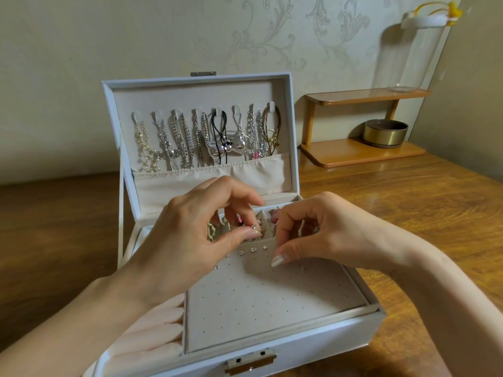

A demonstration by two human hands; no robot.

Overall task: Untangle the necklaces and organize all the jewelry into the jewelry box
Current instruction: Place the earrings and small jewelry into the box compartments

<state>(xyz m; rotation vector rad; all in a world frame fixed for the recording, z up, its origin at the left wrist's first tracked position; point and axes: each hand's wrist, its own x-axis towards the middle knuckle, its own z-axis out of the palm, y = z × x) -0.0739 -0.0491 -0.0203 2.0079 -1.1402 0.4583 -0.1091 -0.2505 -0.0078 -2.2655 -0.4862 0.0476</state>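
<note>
Seems to be pinning earrings: pinches a small stud (pixel 254 226) with the left hand (pixel 201 235), holds up the perforated panel (pixel 272 295) edge with the right hand (pixel 324 235), inside the jewelry box (pixel 377 308). Next probably needs aiming the post into a free hole.

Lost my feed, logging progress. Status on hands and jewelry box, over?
Left hand pinching small stud at earring panel top edge. Right hand pinching panel's lifted flap. Necklaces hung in lid, nothing blocking.
</note>
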